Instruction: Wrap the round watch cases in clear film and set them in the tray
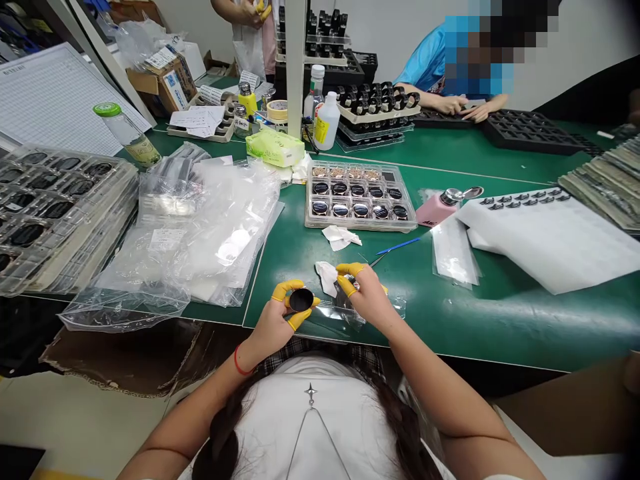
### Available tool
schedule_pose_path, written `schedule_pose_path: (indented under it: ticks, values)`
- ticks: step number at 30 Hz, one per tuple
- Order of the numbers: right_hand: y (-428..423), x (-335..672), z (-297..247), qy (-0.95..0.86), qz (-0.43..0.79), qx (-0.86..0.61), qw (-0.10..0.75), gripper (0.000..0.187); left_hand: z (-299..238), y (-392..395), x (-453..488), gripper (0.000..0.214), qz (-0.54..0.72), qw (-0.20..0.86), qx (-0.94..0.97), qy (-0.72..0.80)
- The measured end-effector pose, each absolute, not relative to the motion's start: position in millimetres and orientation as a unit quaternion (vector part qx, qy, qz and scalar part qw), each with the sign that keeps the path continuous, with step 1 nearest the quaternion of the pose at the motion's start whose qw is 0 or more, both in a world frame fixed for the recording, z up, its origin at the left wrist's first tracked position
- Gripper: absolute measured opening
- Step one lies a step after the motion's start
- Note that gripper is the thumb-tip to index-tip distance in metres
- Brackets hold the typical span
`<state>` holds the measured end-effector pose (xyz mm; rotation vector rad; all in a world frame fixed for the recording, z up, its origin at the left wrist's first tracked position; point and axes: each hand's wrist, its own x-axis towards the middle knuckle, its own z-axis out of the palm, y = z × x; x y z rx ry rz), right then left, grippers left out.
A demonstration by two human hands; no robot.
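My left hand (273,323), with yellow finger cots, is closed round the edge of a round black watch face (301,300) with a thin metallic rim. To its right, my right hand (367,293), also in yellow finger cots, pinches what looks like a piece of clear plastic film (354,319) hanging down to the table. A crumpled white tissue (327,277) is right by the right fingertips; whether they touch it I cannot tell. Behind that hand lie tweezers (379,259) and a blue stick-like tool (400,246).
Ahead stands a clear tray (360,227) of watch faces. A pink pump bottle (436,210) and white foam sheet (555,253) are right. Plastic bags (210,227) and stacked trays (75,233) fill the left. Across the table, a co-worker's hands (465,108) are at a black tray (530,133).
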<state>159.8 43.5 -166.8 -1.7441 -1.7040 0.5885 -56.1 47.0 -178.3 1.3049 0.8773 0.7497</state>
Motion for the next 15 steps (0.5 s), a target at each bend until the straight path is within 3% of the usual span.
schedule_pose_path:
  ticks: [6, 15]
  values:
    - [29.2, 158.5, -163.5, -0.518, 0.513, -0.604, 0.322, 0.016, -183.0, 45.6, -56.7, 0.038, 0.351, 0.634, 0.589, 0.358]
    - [27.7, 157.4, -142.9, -0.503, 0.521, -0.595, 0.349, 0.013, -179.6, 50.7, -51.8, 0.044, 0.310, 0.672, 0.555, 0.380]
